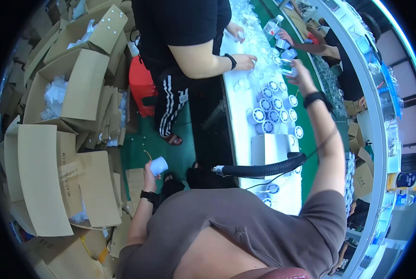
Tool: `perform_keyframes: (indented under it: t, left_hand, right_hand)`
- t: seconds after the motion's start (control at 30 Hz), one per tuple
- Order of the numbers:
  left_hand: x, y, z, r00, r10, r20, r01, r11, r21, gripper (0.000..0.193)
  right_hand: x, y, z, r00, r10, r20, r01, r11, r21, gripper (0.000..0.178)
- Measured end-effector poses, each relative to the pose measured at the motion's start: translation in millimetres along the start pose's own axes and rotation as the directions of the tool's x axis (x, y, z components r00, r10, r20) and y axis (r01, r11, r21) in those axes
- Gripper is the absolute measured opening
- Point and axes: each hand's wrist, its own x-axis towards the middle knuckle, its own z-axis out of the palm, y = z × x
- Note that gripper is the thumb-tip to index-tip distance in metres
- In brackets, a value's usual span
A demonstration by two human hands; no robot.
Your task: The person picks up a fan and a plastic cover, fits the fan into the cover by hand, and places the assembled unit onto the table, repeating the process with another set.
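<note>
My left hand [149,180] is low at my left side, above the floor, with its fingers wrapped round a white cup-shaped housing [159,166]. A thin yellowish strand stands up beside that housing. My right arm stretches far across the long white workbench [241,148]. At its far edge my right hand [304,80] closes on a clear plastic piece [289,69], whose exact kind I cannot make out. Nearer to me than that hand stand several white cylinders with slotted round ends [273,116], grouped on the bench.
A black flexible hose [263,168] crosses the bench beside a metal box [269,143]. Clear plastic parts [252,42] heap the far end. A co-worker [180,28] stands at the bench's left side; another's hand [286,37] reaches in opposite. Open cardboard boxes [36,179] and a red stool [141,88] stand left.
</note>
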Motion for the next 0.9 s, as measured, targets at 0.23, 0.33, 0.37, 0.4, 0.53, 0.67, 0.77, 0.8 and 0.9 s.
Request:
perform_keyframes:
  t: [0.23, 0.33, 0.37, 0.4, 0.53, 0.67, 0.77, 0.8, 0.9]
  left_hand:
    - [20.3, 39.2, -19.7, 0.936, -0.135, 0.324, 0.131, 0.991, 0.037, 0.044]
    - [22.7, 69.4, -28.4, 0.853, -0.271, 0.445, 0.239, 0.963, 0.127, 0.045]
    - [28.8, 78.6, -29.6, 0.847, -0.256, 0.466, 0.216, 0.967, 0.137, 0.045]
    - [28.5, 78.9, -37.8, 0.818, -0.260, 0.512, 0.216, 0.965, 0.146, 0.044]
    - [17.4, 96.5, -67.1, 0.730, -0.269, 0.628, 0.239, 0.962, 0.134, 0.039]
    - [8.1, 109.0, -86.6, 0.741, -0.330, 0.585, 0.275, 0.944, 0.183, 0.036]
    - [-9.1, 119.1, -76.6, 0.803, -0.274, 0.530, 0.210, 0.961, 0.178, 0.037]
    - [-14.9, 121.9, -71.6, 0.831, -0.221, 0.510, 0.153, 0.973, 0.173, 0.038]
    - [-29.5, 113.8, -73.4, 0.848, -0.197, 0.493, 0.149, 0.980, 0.135, 0.040]
  right_hand:
    - [-273.7, -90.8, 25.4, 0.753, -0.538, 0.380, 0.146, 0.699, 0.700, 0.043]
    - [-367.2, -49.6, 107.2, 0.743, -0.545, 0.389, 0.077, 0.647, 0.759, 0.073]
    - [-392.3, -4.1, 132.8, 0.915, -0.261, 0.308, -0.097, 0.599, 0.795, 0.075]
    - [-403.1, 33.1, 161.8, 0.962, -0.042, 0.270, -0.225, 0.438, 0.871, 0.073]
    - [-436.1, 195.8, 231.7, 0.770, 0.358, 0.528, -0.450, -0.283, 0.847, 0.054]
    - [-364.6, 231.9, 290.8, 0.669, 0.683, 0.294, -0.269, -0.146, 0.952, 0.044]
    - [-299.4, 251.4, 299.7, 0.674, 0.702, 0.231, -0.304, -0.022, 0.953, 0.045]
    - [-288.7, 246.4, 294.4, 0.661, 0.708, 0.249, -0.351, -0.003, 0.936, 0.046]
    - [-286.1, 247.5, 290.9, 0.648, 0.679, 0.346, -0.465, -0.008, 0.885, 0.048]
